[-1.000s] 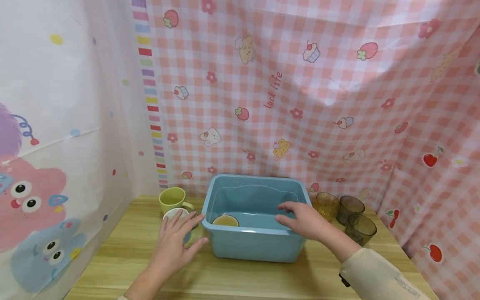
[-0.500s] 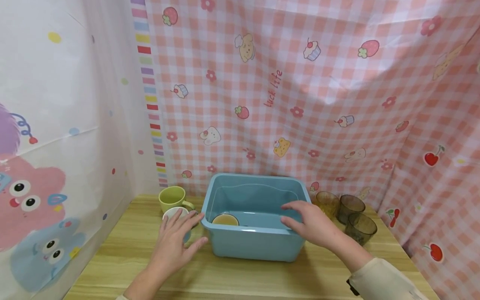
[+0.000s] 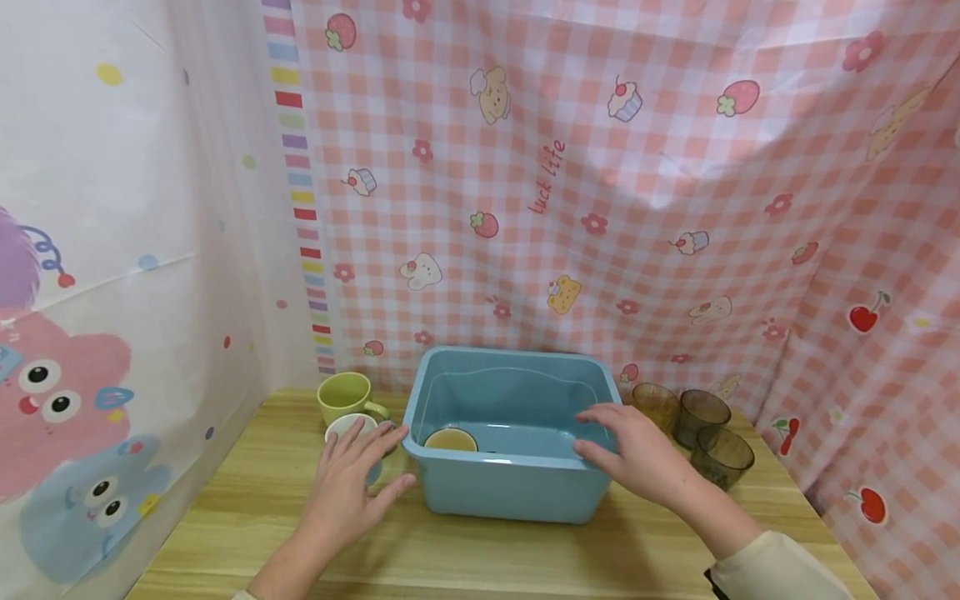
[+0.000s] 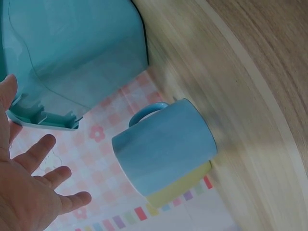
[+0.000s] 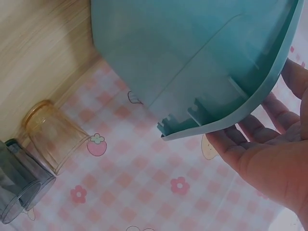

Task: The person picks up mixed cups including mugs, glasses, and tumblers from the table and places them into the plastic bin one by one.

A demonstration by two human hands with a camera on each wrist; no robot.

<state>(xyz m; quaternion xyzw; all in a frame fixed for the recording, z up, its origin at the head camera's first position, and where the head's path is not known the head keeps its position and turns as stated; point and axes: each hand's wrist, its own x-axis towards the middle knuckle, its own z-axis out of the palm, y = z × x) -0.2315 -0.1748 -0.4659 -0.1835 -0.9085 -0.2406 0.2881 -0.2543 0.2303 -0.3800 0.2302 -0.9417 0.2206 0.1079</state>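
Observation:
A blue tub (image 3: 513, 492) stands on the table, a round tan-coloured cup (image 3: 452, 441) inside its left front corner. My left hand (image 3: 341, 492) hovers with fingers spread beside the tub's left rim, partly hiding a mug with a white inside; the left wrist view shows this mug (image 4: 166, 147) is blue, apart from the hand (image 4: 29, 187). Over the tub's right rim is my right hand (image 3: 641, 457), thumb and fingers apart and holding nothing. In the right wrist view, the fingers of that hand (image 5: 274, 149) are partly behind the rim (image 5: 231, 118); contact is unclear.
A yellow-green mug (image 3: 345, 398) stands behind the blue one. Right of the tub are an amber glass (image 3: 655, 407) and two dark glasses (image 3: 702, 417), (image 3: 722, 458). A checked cloth (image 3: 525, 167) hangs behind the table.
My right hand has drawn back to the right, from over the tub's interior toward its right rim. My left hand has barely moved.

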